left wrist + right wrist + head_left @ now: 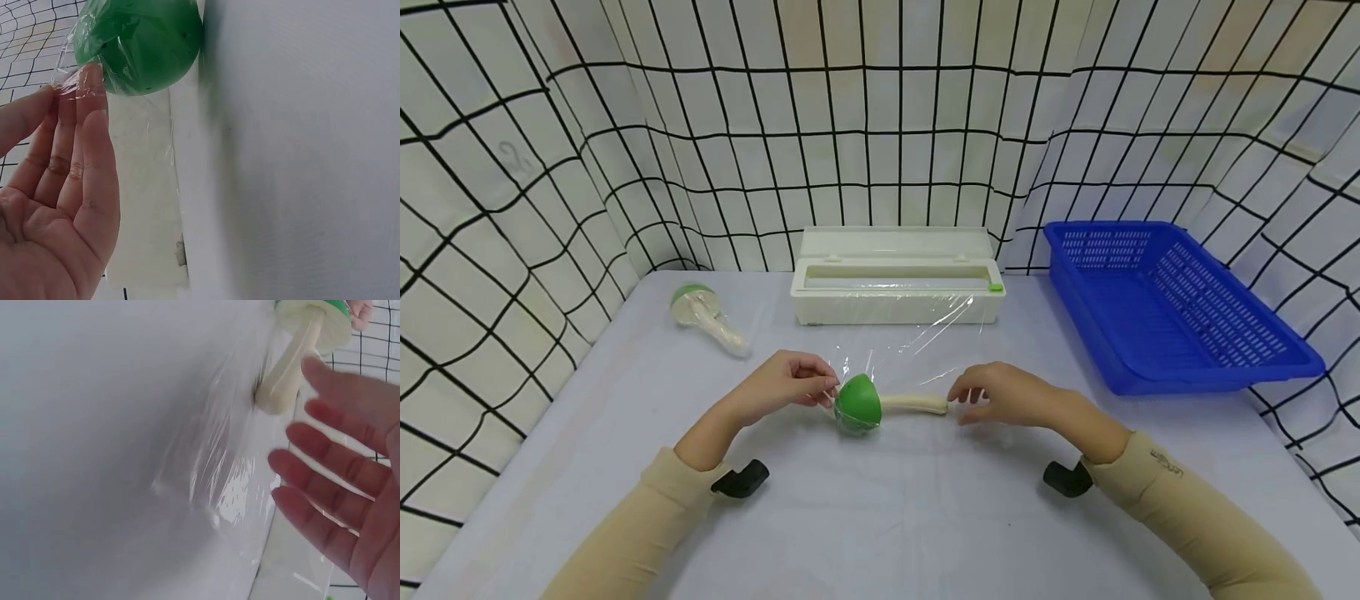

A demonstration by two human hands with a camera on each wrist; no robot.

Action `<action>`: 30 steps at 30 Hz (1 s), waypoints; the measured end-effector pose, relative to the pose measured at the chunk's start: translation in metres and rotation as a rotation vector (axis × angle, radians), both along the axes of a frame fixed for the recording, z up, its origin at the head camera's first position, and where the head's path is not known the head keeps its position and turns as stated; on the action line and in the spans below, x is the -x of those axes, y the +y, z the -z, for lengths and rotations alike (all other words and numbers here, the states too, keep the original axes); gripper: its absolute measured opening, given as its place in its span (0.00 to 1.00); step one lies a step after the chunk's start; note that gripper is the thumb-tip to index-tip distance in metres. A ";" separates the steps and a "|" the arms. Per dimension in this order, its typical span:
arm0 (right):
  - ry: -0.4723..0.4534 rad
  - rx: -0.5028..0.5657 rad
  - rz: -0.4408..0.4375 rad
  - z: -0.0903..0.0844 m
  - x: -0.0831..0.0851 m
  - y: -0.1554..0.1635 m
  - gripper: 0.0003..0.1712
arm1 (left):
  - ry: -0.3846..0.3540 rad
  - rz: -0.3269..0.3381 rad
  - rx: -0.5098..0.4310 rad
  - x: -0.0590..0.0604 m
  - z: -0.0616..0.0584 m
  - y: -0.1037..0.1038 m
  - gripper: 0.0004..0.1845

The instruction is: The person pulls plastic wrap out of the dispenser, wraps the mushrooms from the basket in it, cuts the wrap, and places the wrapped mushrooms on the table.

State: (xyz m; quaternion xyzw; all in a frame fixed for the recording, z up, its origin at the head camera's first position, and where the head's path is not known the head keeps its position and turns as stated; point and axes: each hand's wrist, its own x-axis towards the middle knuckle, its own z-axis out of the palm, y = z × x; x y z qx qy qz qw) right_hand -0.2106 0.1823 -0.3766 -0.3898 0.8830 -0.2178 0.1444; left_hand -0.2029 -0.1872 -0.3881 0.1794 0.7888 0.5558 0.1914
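Head view: two green-headed scoops, one dispenser box point(895, 283), one blue basket point(1172, 308). The near scoop point(868, 404) lies on the tabletop point(880, 517) between the hands.

Left wrist: left hand point(56, 206) pinches cling film point(84, 84) against the scoop's head.

Right wrist: right hand point(350, 481), fingers spread, beside the handle.

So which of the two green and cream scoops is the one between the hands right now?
The green-bowled, cream-handled scoop on the clear cling film, between both hands. The other green and cream scoop lies apart, far left, untouched.
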 end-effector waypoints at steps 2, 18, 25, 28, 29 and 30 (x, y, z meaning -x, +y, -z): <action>-0.054 0.000 -0.014 0.000 -0.003 0.007 0.12 | -0.005 -0.021 -0.002 0.001 0.000 0.000 0.12; 0.008 -0.043 -0.110 0.006 -0.005 0.020 0.08 | -0.016 -0.115 -0.056 0.002 0.003 0.001 0.14; 0.092 0.001 -0.092 -0.010 0.004 0.019 0.03 | -0.043 -0.118 -0.096 0.003 0.004 -0.003 0.17; 0.146 -0.001 -0.054 -0.013 0.009 0.016 0.01 | -0.051 -0.116 -0.120 0.003 0.004 -0.004 0.19; 0.164 -0.001 -0.035 -0.014 0.011 0.015 0.01 | -0.054 -0.116 -0.129 0.003 0.004 -0.004 0.19; 0.183 0.003 -0.017 -0.014 0.013 0.014 0.01 | -0.056 -0.115 -0.139 0.003 0.004 -0.004 0.20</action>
